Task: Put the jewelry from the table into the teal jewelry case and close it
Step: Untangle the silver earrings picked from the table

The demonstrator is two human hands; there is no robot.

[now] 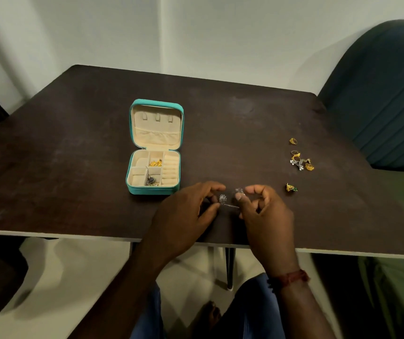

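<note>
near the front edge of the table, the left hand and right hand each pinch an end of a silver chain, fingers curled. it looks light, limp and tangle-prone (fine links), best held by its ornaments. the case sits open just left of them.

Dark brown table, pale wall, teal chair, light floor

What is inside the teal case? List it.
Gold pieces in a middle compartment; a dark silvery piece with chain in the nearer one. Ring rolls look bare. Lid pocket contents are hidden.
</note>
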